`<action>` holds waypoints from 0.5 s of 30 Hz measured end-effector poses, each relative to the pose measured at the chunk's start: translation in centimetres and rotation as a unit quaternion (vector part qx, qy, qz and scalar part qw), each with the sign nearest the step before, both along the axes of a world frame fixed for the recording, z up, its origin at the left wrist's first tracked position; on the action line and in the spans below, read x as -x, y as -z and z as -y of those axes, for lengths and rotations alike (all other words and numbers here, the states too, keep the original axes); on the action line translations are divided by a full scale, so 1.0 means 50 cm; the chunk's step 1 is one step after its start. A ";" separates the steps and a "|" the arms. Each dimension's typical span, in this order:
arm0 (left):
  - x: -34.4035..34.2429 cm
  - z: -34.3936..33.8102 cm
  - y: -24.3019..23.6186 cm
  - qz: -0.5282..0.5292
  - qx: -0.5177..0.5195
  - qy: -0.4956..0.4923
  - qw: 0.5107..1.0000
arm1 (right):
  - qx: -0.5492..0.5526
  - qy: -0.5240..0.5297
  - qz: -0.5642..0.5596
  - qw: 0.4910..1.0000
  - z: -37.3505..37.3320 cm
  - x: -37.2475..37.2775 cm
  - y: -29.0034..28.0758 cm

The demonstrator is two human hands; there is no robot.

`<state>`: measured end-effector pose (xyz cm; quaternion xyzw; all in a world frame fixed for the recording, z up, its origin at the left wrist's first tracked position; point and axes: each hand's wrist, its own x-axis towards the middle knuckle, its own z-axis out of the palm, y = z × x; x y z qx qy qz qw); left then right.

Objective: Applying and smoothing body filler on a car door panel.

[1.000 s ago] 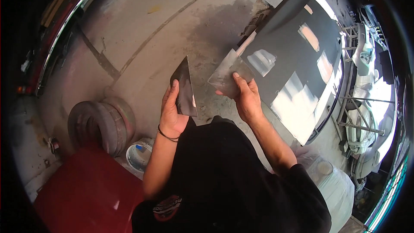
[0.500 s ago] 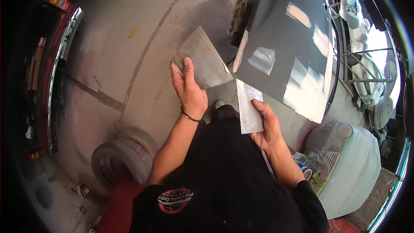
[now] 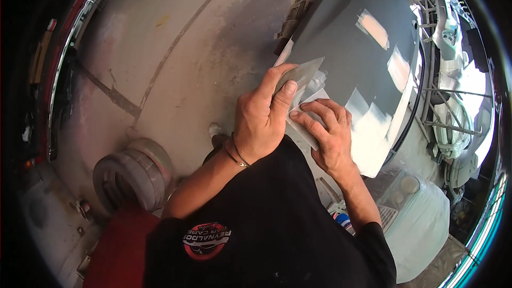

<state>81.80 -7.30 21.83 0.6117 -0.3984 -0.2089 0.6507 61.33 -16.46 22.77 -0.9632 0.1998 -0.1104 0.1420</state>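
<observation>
My left hand (image 3: 261,120) is closed on a thin, flat grey filler spreader (image 3: 308,72), thumb on its near face and fingers behind it. The plate is tilted, so much of its face is turned from view. My right hand (image 3: 332,133) grips a smaller metallic spreader (image 3: 305,134), its fingertips laid over the upper part. The two plates come together between my hands; whether their edges touch, I cannot tell. Just beyond them lies a dark grey car body panel (image 3: 341,37) with pale patches of filler (image 3: 375,30) on it.
Stacked tires (image 3: 133,176) stand on the floor at lower left, by a red surface (image 3: 120,250). A plastic-draped object (image 3: 424,229) is at lower right. Metal racks with car parts (image 3: 453,96) line the right side, and a red vehicle (image 3: 66,53) is at far left.
Both hands have come together, the left moving right. The left spreader has turned from nearly face-on to steeply tilted. My right fingers now bend over the smaller spreader.
</observation>
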 end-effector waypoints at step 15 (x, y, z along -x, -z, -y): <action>0.162 -0.110 0.248 -0.618 -0.022 -0.152 0.771 | 0.108 -0.049 -0.172 0.978 0.263 0.025 0.163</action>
